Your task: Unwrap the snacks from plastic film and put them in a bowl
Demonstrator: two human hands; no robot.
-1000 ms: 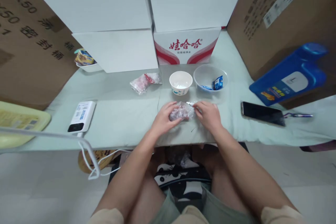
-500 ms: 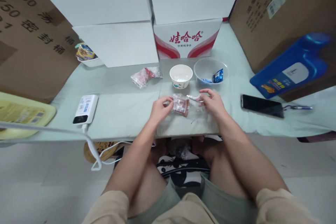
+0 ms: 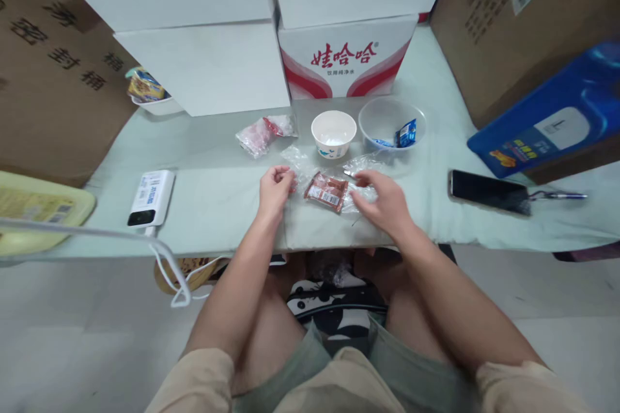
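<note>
A reddish-brown packet point(image 3: 326, 191) with a white barcode label lies on the green cloth between my hands. Crinkled clear plastic wrap point(image 3: 301, 160) spreads behind and on both sides of it. My left hand point(image 3: 276, 190) is closed in a pinch at the left edge of this wrap. To the packet's right, my right hand point(image 3: 385, 200) has its thumb low and the other fingers curled. A small silver tool point(image 3: 349, 174) sticks out from its fingertips; its kind is too small to make out. A white bowl point(image 3: 334, 129) stands just behind the packet.
A clear plastic bowl point(image 3: 375, 113) holds blue packets. Wrapped pink packets point(image 3: 256, 137) lie back left. A power bank point(image 3: 151, 197) with a cable sits left; a phone point(image 3: 487, 192) and a blue bottle point(image 3: 542, 119) are right. White boxes point(image 3: 208, 71) wall the back.
My left hand has moved left, away from the packet. The wrap is now spread open and the packet shows uncovered with its label. The view has shifted slightly.
</note>
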